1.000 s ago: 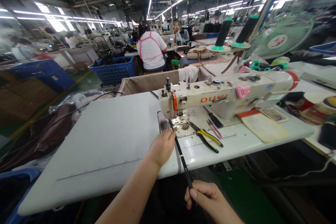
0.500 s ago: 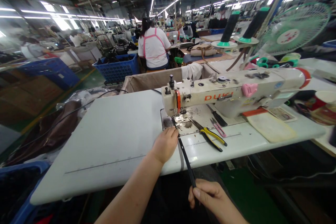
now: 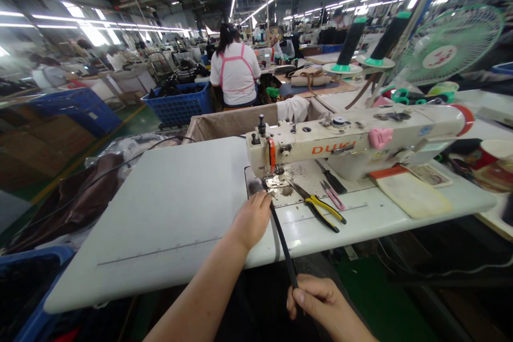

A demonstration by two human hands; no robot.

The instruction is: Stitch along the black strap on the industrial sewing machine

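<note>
A narrow black strap (image 3: 282, 236) runs from the presser foot of the sewing machine (image 3: 304, 141) over the table's front edge. My left hand (image 3: 253, 219) lies close before the presser foot, its fingers pressed together on the strap. Below the edge, my right hand (image 3: 315, 297) pinches the strap between thumb and fingers. Right of the needle area lie yellow-and-black pliers (image 3: 318, 210), pink thread snips (image 3: 333, 195) and a black-handled screwdriver (image 3: 333, 179). The strap's far end behind the foot is hidden.
The white table (image 3: 168, 197) extends to the left. A cream cloth pad (image 3: 412, 192) rests at right. Thread cones (image 3: 352, 43) and a green fan (image 3: 444, 48) stand behind the machine. A seated person (image 3: 235, 69) works ahead beside a blue crate (image 3: 178, 104).
The strap looks slightly shifted toward the presser foot; a small light spot on it near my left hand no longer shows. Both hands stay almost in place.
</note>
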